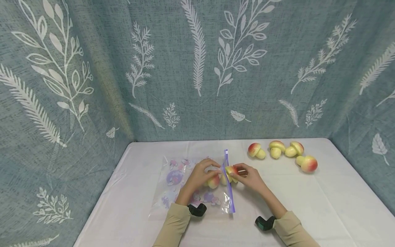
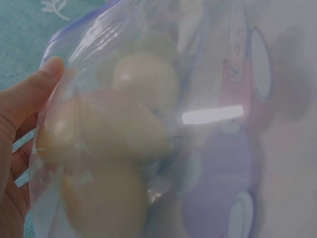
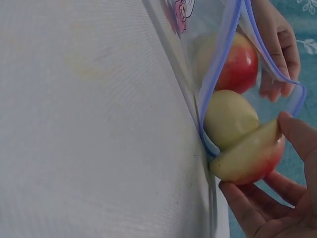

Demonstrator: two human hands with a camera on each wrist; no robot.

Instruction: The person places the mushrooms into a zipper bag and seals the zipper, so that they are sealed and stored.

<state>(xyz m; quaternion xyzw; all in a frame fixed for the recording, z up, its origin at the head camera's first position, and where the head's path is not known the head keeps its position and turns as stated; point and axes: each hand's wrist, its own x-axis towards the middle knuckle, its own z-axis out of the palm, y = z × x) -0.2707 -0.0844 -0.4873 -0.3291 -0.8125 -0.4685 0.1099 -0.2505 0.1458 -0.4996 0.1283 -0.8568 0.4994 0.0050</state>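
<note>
Nearest the person, the two sleeved forearms are reaching forward over the white tabletop (image 1: 308, 206), each wearing a dark wrist camera. The right hand (image 1: 251, 176) is pinching a toy mushroom (image 1: 231, 170) between thumb and fingers, holding it cap-sideways right at the mouth of the zip bag (image 1: 185, 192), which seems to be why it is turned with the stem leading inward. The left hand (image 1: 200, 173) is gripping the upper lip of the bag, fingers curled over the film, apparently holding the purple zip edge (image 1: 229, 185) apart so the opening stays wide. The bag is lying flat with its mouth facing right, toward the supply.

Beyond the hands, four more mushrooms (image 1: 282, 154) are lying loose near the far right of the tabletop, well apart from the bag. Behind them, a leaf-print curtain (image 1: 197, 68) is hanging.

The right wrist view is showing what the head view blurs: the held mushroom (image 3: 247, 156) is sitting partly inside the zip edge, touching a pale one, with a red-capped one (image 3: 237, 64) deeper in. The left wrist view is showing the left thumb (image 2: 29, 89) pressing on the film, with pale mushrooms bunching behind it.
</note>
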